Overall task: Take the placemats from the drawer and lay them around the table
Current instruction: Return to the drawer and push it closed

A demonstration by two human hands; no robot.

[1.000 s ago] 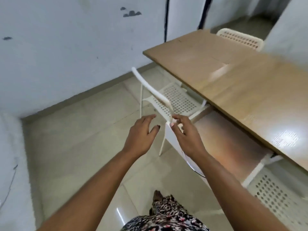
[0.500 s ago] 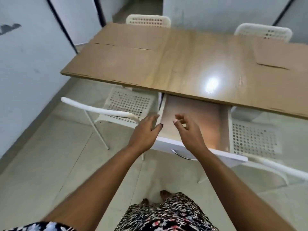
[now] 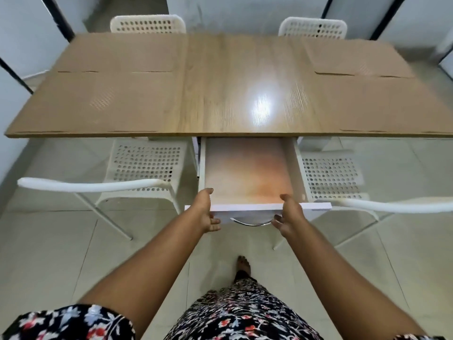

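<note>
The drawer [image 3: 247,173] is standing pulled out from under the near edge of the table [image 3: 235,94], between two white perforated chairs [image 3: 144,165]. Its inside is showing a smooth pale orange surface; I cannot tell if this is the bare bottom or a mat lying flat.

The left hand [image 3: 204,213] is gripping the left end of the white drawer front [image 3: 316,206]: the thumb is lying over the top edge and the fingers [image 3: 215,224] are curling under it. The right hand [image 3: 289,218] is holding the front in the same way, right of the metal handle [image 3: 251,222], with the thumb on top and the fingers below. Both hands are half closed around the board and are holding nothing else.

Four tan placemats are lying on the table, almost the same colour as the wood: one at the far left [image 3: 122,54], one at the near left [image 3: 98,101], one at the far right [image 3: 355,56] and one at the near right [image 3: 387,104]. The middle strip of the table is bare and is reflecting a bright lamp.

Two more white chairs [image 3: 147,23] are standing at the far side. A bare foot [image 3: 242,265] is resting on the tiled floor [image 3: 49,253] below the drawer.
</note>
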